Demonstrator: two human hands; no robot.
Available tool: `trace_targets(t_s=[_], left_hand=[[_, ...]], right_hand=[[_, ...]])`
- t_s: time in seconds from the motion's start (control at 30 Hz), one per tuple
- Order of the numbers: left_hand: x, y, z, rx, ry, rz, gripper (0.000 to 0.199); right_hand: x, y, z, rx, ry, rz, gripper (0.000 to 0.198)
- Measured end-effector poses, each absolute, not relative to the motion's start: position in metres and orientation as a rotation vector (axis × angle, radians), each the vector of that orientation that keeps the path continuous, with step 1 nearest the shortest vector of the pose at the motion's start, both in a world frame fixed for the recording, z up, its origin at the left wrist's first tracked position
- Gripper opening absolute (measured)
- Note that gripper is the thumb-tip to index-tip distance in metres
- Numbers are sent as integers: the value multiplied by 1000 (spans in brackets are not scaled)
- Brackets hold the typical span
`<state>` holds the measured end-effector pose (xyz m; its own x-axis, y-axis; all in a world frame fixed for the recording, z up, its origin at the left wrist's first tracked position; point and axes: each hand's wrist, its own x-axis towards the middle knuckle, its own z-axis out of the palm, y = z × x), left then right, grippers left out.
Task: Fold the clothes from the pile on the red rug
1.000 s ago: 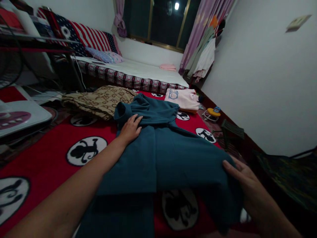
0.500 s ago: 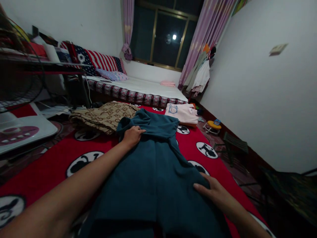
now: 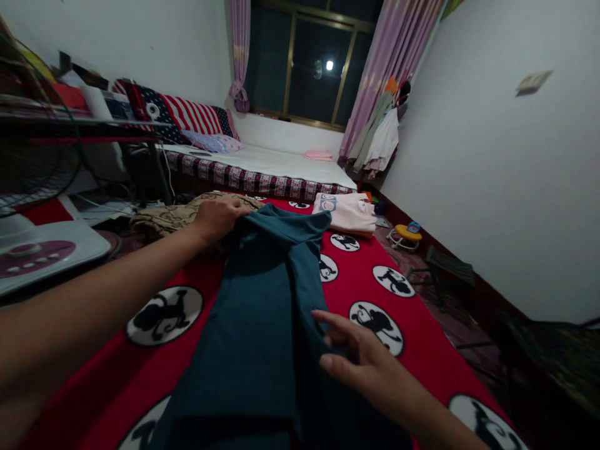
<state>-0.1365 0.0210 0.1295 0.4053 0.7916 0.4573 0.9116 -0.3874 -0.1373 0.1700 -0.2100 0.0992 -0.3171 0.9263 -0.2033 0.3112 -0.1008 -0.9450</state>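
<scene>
A teal garment (image 3: 253,312), its exact kind unclear, lies lengthwise before me on a red blanket (image 3: 337,294) with black-and-white round prints. My left hand (image 3: 219,219) is closed on the garment's far left corner and lifts it a little. Near the middle of the right edge, my right hand (image 3: 360,356) has the cloth loosely between thumb and fingers, with that side turned inward. The far end is bunched in folds. Behind my left hand lies a brown patterned cloth (image 3: 164,215), partly hidden.
A folded pink garment (image 3: 349,212) lies at the blanket's far right. Beyond stands a bed (image 3: 281,164) under the window. To the left are a cluttered desk (image 3: 135,125) and a fan (image 3: 37,162); a yellow stool (image 3: 407,234) and a folding stool (image 3: 445,269) line the right wall.
My left hand has moved left and up with the garment's far corner. My right hand has moved left, bringing the right edge inward, so the garment lies narrower and more blanket shows.
</scene>
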Motion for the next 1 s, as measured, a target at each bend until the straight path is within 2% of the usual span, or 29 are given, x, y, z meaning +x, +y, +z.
trace_targets(t_s=[0.13,0.23,0.37,0.53,0.6,0.7,0.77,0.83,0.9,1.0], left_hand=[[-169,14,120,-2309,-1503,-287,35],[-180,5,115,-2376,-1498,-217,33],[-150,-12,118,-2410,-1429,-313,26],[-53,-32,98,-2663,-1311,-526,33],[-21,-34,76,-2842,-1253,-642,34],[1,-30,41,-2934,-1370,-654,51],[3,-26,24,-2923,-1513,-650,64],[-1,-23,13,-2926,-1568,-674,68],[-4,-22,9,-2943,-1554,-694,65],[-6,-23,9,-2946,-1521,-718,63]], right_hand=[[165,-217,101,-1200,-1914,1811,76],[170,-212,103,-956,-2094,1988,62],[166,-189,87,-888,-1924,1980,55],[135,-157,56,-796,-2007,2024,67],[123,-154,53,-805,-2141,1983,72],[119,-156,59,-782,-2271,1891,73],[126,-150,64,-797,-2201,1934,62],[140,-129,68,-910,-2026,1895,45],[158,-91,72,-1071,-1834,1640,35],[184,-14,79,-1254,-1588,1132,30]])
